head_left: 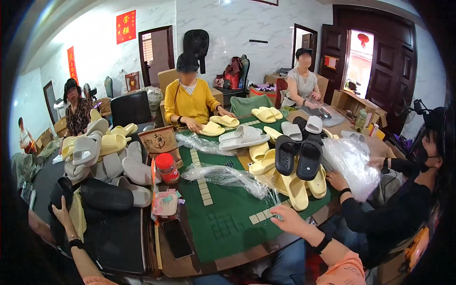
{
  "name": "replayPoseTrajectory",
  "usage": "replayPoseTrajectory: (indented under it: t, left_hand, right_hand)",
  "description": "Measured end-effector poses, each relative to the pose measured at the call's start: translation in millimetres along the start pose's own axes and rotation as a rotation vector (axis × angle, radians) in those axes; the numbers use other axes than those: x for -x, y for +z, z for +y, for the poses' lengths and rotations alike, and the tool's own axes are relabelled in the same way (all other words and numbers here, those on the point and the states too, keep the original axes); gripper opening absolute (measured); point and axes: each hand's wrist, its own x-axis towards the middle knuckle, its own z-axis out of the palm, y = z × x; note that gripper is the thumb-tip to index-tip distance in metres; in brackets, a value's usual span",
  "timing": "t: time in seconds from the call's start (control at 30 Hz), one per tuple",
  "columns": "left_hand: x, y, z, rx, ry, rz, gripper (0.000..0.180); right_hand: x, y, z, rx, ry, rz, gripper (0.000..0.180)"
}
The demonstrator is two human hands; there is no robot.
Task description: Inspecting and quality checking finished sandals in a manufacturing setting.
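Observation:
At the left, my left hand is closed around a black slipper, held upright at the edge of the slipper pile. Another black slipper lies sole up beside it, next to grey slippers and yellow slippers. Over the near right part of the green mat, my right hand has its thumb and forefinger apart. Its fingertips are by the trailing end of a clear plastic bag; whether they touch it I cannot make out. Yellow slippers and black slippers are heaped just beyond that hand.
A red-lidded jar, a small pink box and a dark phone are between my arms. Across the table a person in yellow handles yellow slippers. At right, a person in black holds a bundle of clear bags.

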Motion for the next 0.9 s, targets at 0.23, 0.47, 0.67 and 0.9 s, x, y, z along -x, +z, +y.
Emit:
replayPoseTrajectory:
  t: [0.23, 0.47, 0.67, 0.9]
  left_hand:
    - [82, -60, 113, 0.172, 0.177, -0.001, 0.065]
    - [254, -134, 244, 0.714, 0.413, -0.486, 0.031]
    - [389, -118, 344, 1.234, 0.296, -1.452, 0.038]
    - [472, -112, 335, 1.338, 0.237, -1.549, 0.042]
  right_hand:
    - [-6, 17, -13, -0.063, -0.041, -0.034, 0.023]
    - [-38, 46, -68, -0.407, -0.083, -0.125, 0.048]
    - [-33, 40, -83, -1.560, 0.310, -0.298, 0.082]
    - [16, 50, -37, -1.876, 0.515, 0.072, 0.068]
